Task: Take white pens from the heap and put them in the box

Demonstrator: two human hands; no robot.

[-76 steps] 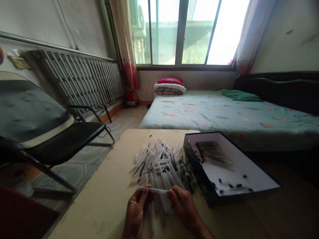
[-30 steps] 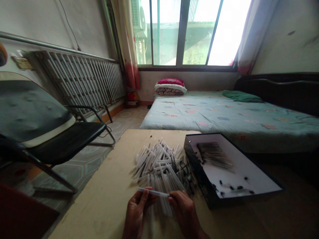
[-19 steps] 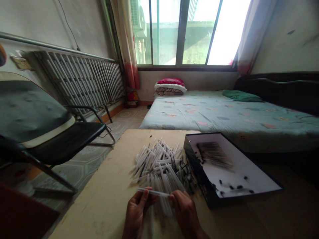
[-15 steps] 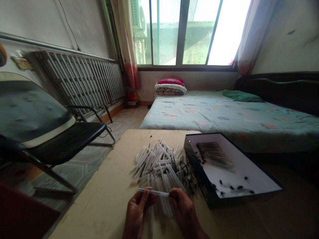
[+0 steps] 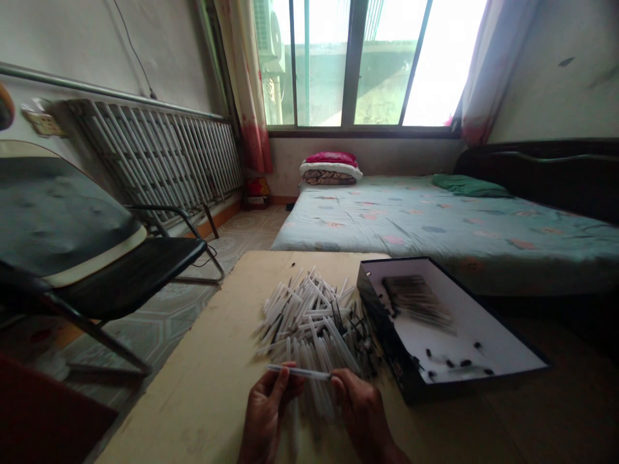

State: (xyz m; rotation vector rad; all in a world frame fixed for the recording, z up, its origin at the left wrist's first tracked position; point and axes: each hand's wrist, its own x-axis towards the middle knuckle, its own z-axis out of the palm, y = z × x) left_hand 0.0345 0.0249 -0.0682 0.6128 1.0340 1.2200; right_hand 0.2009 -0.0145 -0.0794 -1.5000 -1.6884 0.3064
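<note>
Behind the tabletop's far edge, a bed (image 5: 435, 225) under a patterned sheet; off the left edge, a black folding chair (image 5: 97, 258). Wooden tabletop (image 5: 203, 386) itself, pale and bare along its left edge. Against the right edge, a shallow black box (image 5: 387, 341) with a white floor, holding a dark bundle of refills and a few scattered small black caps. Mid-tabletop, just beside the box, a heap of white pen barrels (image 5: 314, 316). Near the front edge, left hand (image 5: 265, 412) and right hand (image 5: 362, 412), each pinching one end of a single pen barrel (image 5: 297, 371), held level just above the heap's near end.
</note>
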